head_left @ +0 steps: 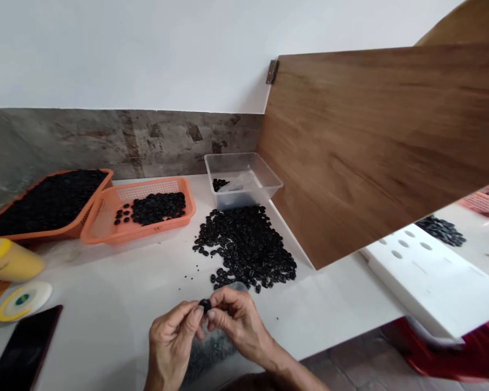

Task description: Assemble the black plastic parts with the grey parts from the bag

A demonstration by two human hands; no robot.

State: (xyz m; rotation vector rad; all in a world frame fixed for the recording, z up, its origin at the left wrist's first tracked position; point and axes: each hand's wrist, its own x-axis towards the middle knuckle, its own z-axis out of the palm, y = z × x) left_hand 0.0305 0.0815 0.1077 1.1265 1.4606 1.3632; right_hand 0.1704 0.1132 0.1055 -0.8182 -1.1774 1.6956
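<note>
The small black piece (205, 304) sits pinched between the fingertips of both my hands, the left hand (171, 343) pressing on it from one side and the right hand (237, 320) from the other, low over the white table (118, 293). Both hands are closed on it, thumb and forefinger pressed together around it. I judge the risk to be a slip: the piece is tiny and looks smooth, so uneven pressure could pop it out of the pinch, and just beyond the grip lies the loose pile of black pieces (246, 247), where it would be lost among its likes. Nearer me than the grip is the table edge, so it could as easily drop off. Its long axis seems to run across, from one hand toward the other, but it is too small and too covered for me to tell which way it faces.
</note>
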